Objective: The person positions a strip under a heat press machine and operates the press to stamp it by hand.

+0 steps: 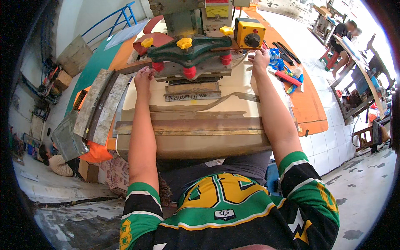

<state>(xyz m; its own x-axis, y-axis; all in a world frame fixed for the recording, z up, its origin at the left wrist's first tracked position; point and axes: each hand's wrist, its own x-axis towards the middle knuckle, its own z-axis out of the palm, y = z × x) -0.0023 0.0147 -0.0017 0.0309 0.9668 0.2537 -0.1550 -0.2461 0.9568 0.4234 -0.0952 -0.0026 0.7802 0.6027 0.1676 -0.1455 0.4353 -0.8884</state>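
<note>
In front of me stands a press with a dark green casting (189,49), yellow star knobs on top and red cylindrical feet beneath. My left hand (144,76) is by the left end of its lower plate (204,71), fingers curled in; whatever they grip is hidden. My right hand (261,61) is just below the yellow control box (249,34) with its black dial, fingers bent together at the press's right side. What they hold cannot be made out. Between my forearms, a metal die block (192,91) with handwriting lies on a cream sheet (233,109).
A long brown metal bar (196,126) crosses the near side of the worktable. Several flat metal bars (93,106) lean at the left. Blue wrappings (276,59), black-handled tools and a red tool (287,77) lie on the orange tabletop (310,104). Other people sit at far right and far left.
</note>
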